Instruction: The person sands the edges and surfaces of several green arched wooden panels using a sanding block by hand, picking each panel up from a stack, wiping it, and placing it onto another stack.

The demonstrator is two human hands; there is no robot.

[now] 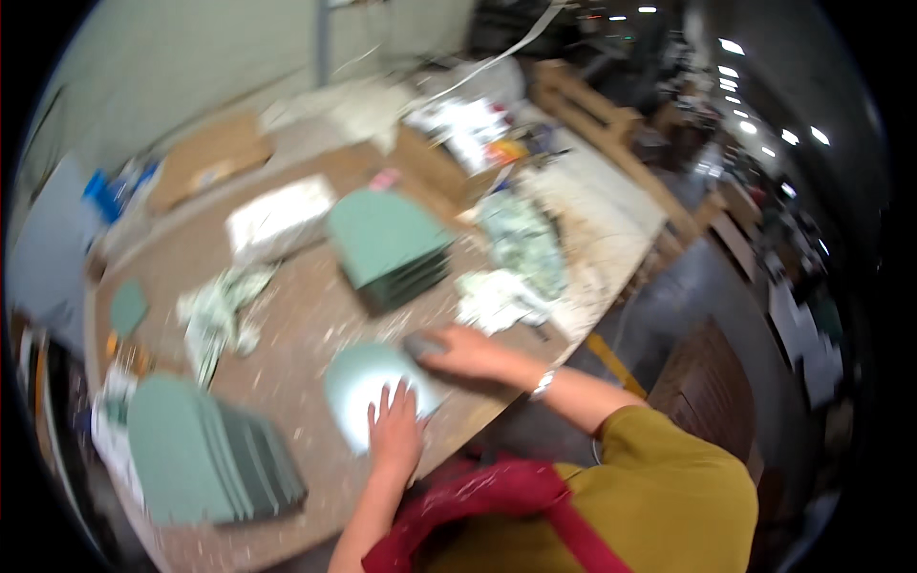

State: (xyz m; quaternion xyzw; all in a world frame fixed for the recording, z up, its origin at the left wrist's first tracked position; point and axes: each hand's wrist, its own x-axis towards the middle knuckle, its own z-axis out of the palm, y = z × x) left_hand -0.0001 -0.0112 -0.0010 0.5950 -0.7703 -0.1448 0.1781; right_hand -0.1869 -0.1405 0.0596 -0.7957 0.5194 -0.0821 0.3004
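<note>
A pale green arch-shaped panel lies flat on the brown worktable, its surface shining under the light. My left hand rests on its near right part with fingers spread. By the panel's right edge, my right hand is closed around a small dark grey pad; whether the pad touches the panel I cannot tell. A stack of similar green panels stands just beyond. Another, leaning stack is at the near left. The picture is somewhat blurred.
Crumpled pale cloths lie to the left, others to the right. A white wrapped package and a cardboard box of odds and ends stand farther back. A small green piece sits near the left edge.
</note>
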